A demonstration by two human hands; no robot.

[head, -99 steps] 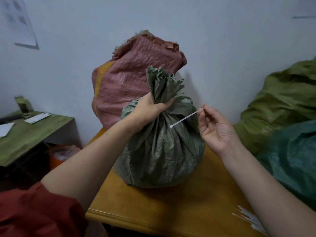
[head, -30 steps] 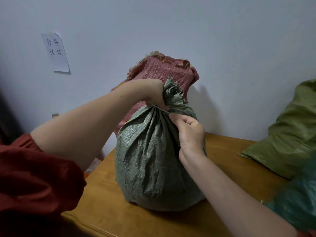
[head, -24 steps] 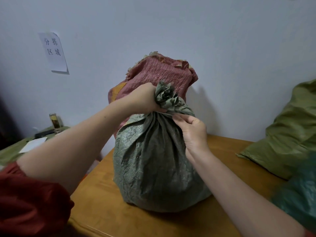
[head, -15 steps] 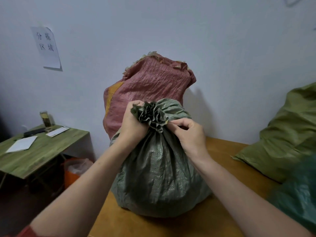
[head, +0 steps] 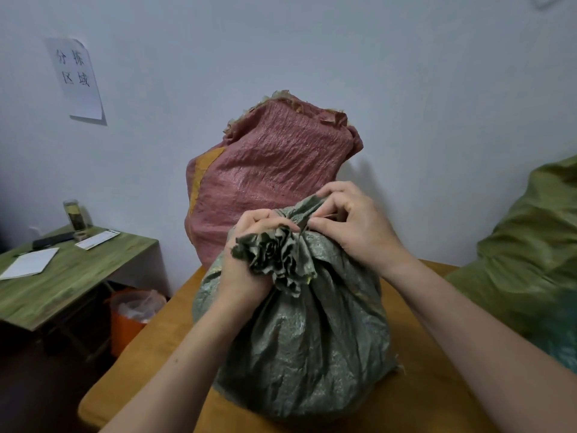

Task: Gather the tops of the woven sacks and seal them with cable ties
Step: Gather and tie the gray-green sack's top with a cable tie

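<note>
A full grey-green woven sack point(head: 299, 345) stands on the wooden table point(head: 437, 398). Its gathered top point(head: 274, 254) is bunched and tipped toward me. My left hand point(head: 246, 270) is clenched around the neck of the sack just under the bunch. My right hand point(head: 352, 226) sits at the far right side of the neck, thumb and fingers pinched together on the fabric there. The white cable tie is hidden among the folds and fingers; I cannot make it out.
A pink woven sack point(head: 268, 170) leans on the wall behind. Olive-green sack point(head: 527, 245) and a teal one point(head: 565, 332) crowd the right edge. A low green side table point(head: 65, 276) with papers and an orange bin point(head: 128, 317) stand at left.
The cable tie was held free in my right hand, then brought to the sack's neck. Since half a second ago the bunched top has tipped further toward me and my right hand moved behind it.
</note>
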